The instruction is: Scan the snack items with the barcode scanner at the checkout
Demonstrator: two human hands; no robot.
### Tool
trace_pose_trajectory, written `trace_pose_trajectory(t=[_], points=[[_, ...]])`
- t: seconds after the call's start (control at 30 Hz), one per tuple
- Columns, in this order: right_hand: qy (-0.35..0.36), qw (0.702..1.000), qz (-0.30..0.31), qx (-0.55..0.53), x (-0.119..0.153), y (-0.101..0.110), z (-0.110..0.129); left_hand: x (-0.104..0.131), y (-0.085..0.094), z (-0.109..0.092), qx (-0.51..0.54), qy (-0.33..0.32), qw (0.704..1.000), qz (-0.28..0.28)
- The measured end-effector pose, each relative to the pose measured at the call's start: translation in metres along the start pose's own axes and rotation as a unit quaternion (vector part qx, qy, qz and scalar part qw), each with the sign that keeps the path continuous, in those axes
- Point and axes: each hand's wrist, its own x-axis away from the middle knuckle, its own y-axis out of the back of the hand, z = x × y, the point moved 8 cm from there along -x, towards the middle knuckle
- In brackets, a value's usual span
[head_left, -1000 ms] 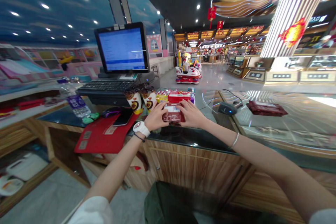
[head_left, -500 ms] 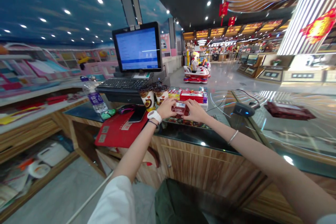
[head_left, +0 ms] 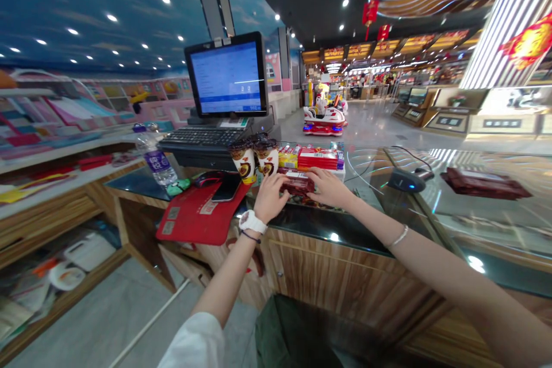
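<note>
A single head-worn view looks forward and slightly down across the tabletop (head_left: pixel 371 230), near the outstretched arms.

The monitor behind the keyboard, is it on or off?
On. The monitor shows a lit blue-white screen with rows of text, too small to read, above the keyboard.

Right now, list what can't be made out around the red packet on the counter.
- Red packet, head view: print too small to read; the left hand and right hand cover its ends, so each grip is unclear.
- Monitor: screen text too small.
- Phone: lies screen-down or dark, cannot tell which.
- Boxes behind: labels blurred.
- Dark packet at right: smeared by lens stretch.
</note>
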Motion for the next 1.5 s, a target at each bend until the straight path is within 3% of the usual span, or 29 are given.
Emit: trace_pose_trajectory(t=[0.2, 0.37, 0.57, 1.0, 1.5], points=[[-0.010, 0.997, 0.068, 0.024, 0.006, 0.000, 0.007, 0.029, -0.013, -0.005, -0.016, 0.058, 0.997, 0.044], [-0.032, 0.996, 0.067, -0.038, 0.003, -0.001, 0.003, 0.031, -0.016, 0.003, -0.020, 0.101, 0.993, 0.049], [0.003, 0.996, 0.068, -0.063, 0.005, -0.007, 0.001, 0.031, -0.019, 0.008, -0.027, 0.137, 0.988, 0.064], [0.019, 0.997, 0.067, -0.012, 0.008, -0.014, 0.007, 0.028, -0.033, 0.015, -0.074, 0.137, 0.982, 0.109], [-0.023, 0.999, 0.001, 0.050, -0.014, -0.005, 0.025, 0.029, -0.024, 0.009, -0.074, 0.133, 0.986, 0.074]])
